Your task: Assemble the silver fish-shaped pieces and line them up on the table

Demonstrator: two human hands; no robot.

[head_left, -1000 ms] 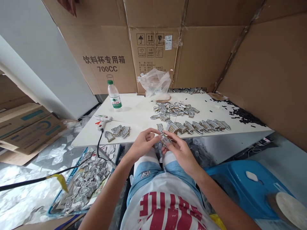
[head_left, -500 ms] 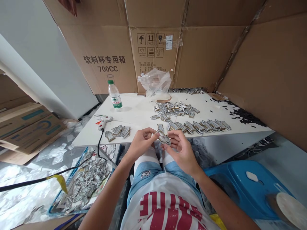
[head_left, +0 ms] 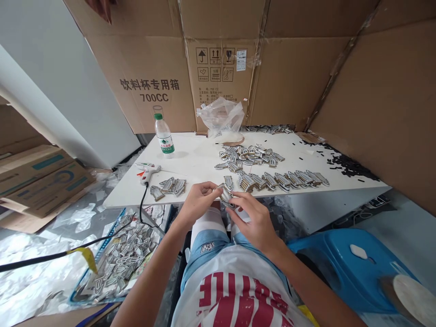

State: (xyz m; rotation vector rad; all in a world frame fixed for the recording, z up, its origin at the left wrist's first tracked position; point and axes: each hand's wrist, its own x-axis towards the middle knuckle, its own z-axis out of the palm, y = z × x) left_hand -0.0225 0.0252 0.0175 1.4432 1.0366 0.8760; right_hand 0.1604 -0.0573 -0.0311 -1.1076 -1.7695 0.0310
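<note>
Between my two hands, just off the table's front edge, is a small grey-and-white arch-shaped piece (head_left: 225,195) with a pointed end. My left hand (head_left: 202,200) pinches its left end between thumb and fingers. My right hand (head_left: 250,215) grips its lower right end with thumb and fingertips. Another such piece (head_left: 228,182) lies on the table edge just beyond my fingers. To the right of it runs a row of stacked pieces (head_left: 282,180). Behind the row lies a loose heap of similar pieces (head_left: 250,156), and a smaller group (head_left: 168,186) rests on the left.
A glue gun (head_left: 148,173) with a black cord and a water bottle (head_left: 165,138) stand on the white table (head_left: 190,163). A plastic bag (head_left: 221,118) sits at the back, black bits (head_left: 347,163) lie right. A basket of pieces (head_left: 124,259) is lower left, a blue stool (head_left: 340,254) right.
The piece has been turned and tilted between my hands. My right fingers opened away from it half a second ago and now close on its lower end again.
</note>
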